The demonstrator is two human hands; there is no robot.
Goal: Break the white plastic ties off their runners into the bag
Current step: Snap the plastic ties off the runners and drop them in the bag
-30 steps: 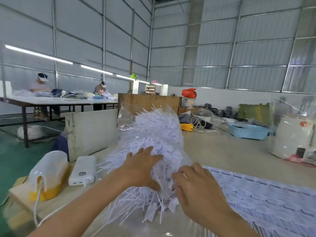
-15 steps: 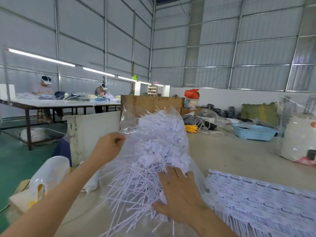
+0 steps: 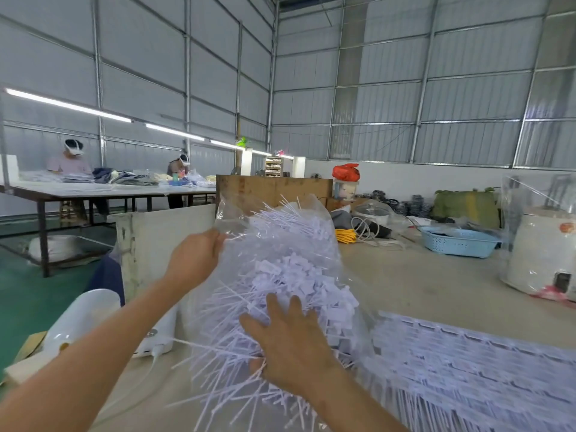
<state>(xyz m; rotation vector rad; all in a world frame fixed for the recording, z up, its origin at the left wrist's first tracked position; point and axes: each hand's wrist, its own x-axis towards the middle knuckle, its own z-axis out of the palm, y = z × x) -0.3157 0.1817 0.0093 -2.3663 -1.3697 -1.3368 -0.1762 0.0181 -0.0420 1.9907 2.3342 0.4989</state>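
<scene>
Left hand has moved up to pinch the bag rim. Right hand stays flat, fingers spread, on ties splaying toward the person.

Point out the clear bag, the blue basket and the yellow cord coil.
clear bag (image 3: 232,213): head view, upper left flap of the film.
blue basket (image 3: 458,244): head view, front wall.
yellow cord coil (image 3: 345,236): head view, middle of the coil.

Single head view, forward and down, close above hands.
</scene>
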